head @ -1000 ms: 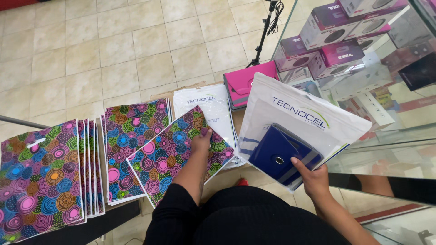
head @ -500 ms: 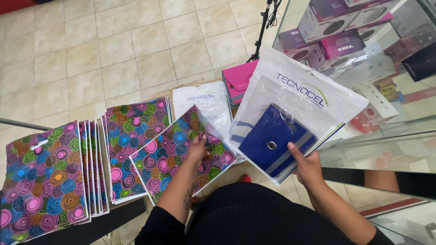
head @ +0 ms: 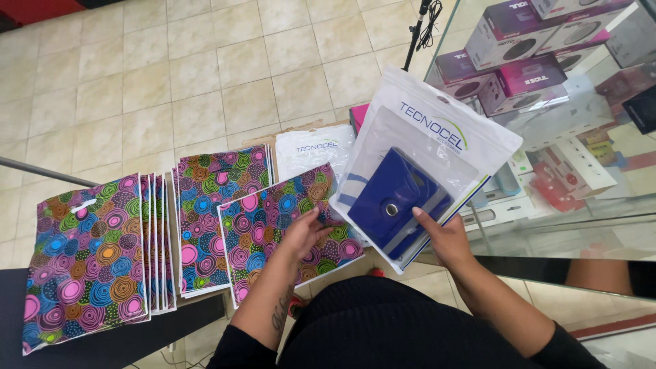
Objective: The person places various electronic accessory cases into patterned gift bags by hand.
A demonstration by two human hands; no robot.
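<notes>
The right hand (head: 447, 240) is in the lower right part of the frame, and it holds a clear and white plastic pouch (head: 437, 137) by its bottom edge, with the thumb pressed on the front. Inside the pouch sits a dark blue case (head: 400, 201) with a small round metal stud in the middle. The pouch is tipped up and reaches toward the upper right, in front of a glass counter (head: 581, 232) that has purple and white boxes (head: 519, 51) inside it. The left hand (head: 304, 232) is near the middle of the frame, and its fingers pinch the top edge of a colourful bag with swirly circles (head: 273, 232). That bag lies tilted, partly over another pile of the same swirly bags (head: 219, 198). More swirly bags (head: 82, 266) lie in a row at the lower left. Just above the held bag lies a flat white plastic bag (head: 311, 150), and a pink box (head: 357, 116) peeks out behind the pouch. The floor (head: 171, 75) is made of pale tiles.
</notes>
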